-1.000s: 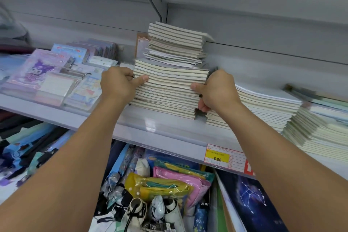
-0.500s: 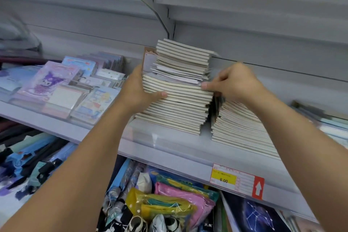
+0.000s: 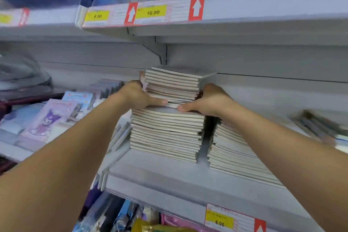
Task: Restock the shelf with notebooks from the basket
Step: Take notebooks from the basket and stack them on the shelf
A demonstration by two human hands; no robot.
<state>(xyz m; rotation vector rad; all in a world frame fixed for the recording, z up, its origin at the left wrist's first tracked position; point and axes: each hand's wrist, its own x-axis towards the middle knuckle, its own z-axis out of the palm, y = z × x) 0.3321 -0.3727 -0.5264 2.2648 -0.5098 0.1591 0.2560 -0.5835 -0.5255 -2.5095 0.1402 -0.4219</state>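
Shelf (image 3: 160,171) is grey steel w/ price tags (image 3: 219,219); notebooks (image 3: 167,132) stacked at centre. Left hand (image 3: 138,94) at 9 & right hand (image 3: 211,100) at 3 clasp the upper stack (image 3: 173,84).

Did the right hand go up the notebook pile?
Yes. The right hand climbed from low on the pile's right side to the upper bundle, which it now grips, well above the shelf.
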